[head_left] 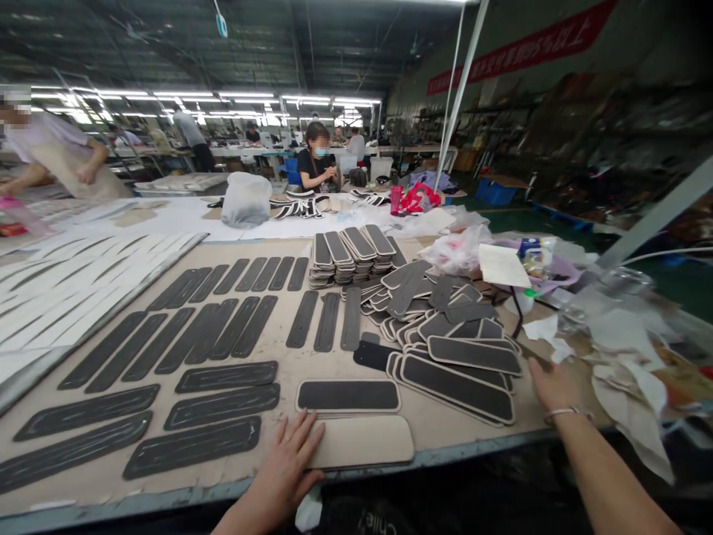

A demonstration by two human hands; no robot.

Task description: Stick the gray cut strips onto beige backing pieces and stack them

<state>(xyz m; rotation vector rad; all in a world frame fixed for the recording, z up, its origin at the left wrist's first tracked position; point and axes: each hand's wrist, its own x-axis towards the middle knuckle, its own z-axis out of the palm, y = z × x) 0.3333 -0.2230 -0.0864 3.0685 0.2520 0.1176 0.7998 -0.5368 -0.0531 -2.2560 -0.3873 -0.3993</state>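
My left hand (288, 455) lies with its fingers spread at the left end of a beige rounded strip (362, 441) near the table's front edge. Just beyond that strip is a dark panel with a beige border (348, 396). My right hand (561, 388) rests beside the right end of a heap of similar bordered panels (457, 386), its visible fingers stretched out and nothing seen in them. A plain black strip (372, 356) sticks out from the heap's left side. Rows of dark strips with shiny streaks (192, 449) cover the table to the left.
Neat stacks of bordered panels (350, 256) stand behind the heap. Plastic bags (451, 251), a white card (504, 265) and torn paper (629, 394) crowd the right. White sheets (83, 286) lie at left. A masked person (316, 167) sits across the table; another (61, 152) stands far left.
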